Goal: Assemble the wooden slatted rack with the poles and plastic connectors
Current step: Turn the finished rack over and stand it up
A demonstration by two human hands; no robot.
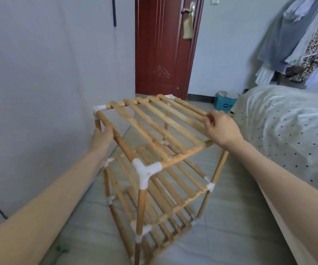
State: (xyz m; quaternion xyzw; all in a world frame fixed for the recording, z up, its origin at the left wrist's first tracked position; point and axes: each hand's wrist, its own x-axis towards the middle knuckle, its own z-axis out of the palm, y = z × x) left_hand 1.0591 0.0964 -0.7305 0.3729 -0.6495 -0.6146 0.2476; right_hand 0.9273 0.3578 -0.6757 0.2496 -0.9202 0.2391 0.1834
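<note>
**Rack Assembly: Final Stage**

The wooden rack [150, 165] stands on the grey floor [240, 217] beside the wall [49, 73], three slatted tiers joined by upright poles and white plastic connectors [147, 169]. Assembly appears essentially complete; no loose parts show. The left hand [102, 135] grasps the top tier's left side rail. The right hand [220, 129] curls over the right rail. A spotted bedcover [288, 131] lies just right of the rack.

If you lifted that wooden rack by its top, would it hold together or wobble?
The rack probably wobbles: thin poles meet only in push-fit white connectors. It looks light, being open slats. Tall and narrow, it may tip, so the left hand and right hand grip opposite sides.
</note>
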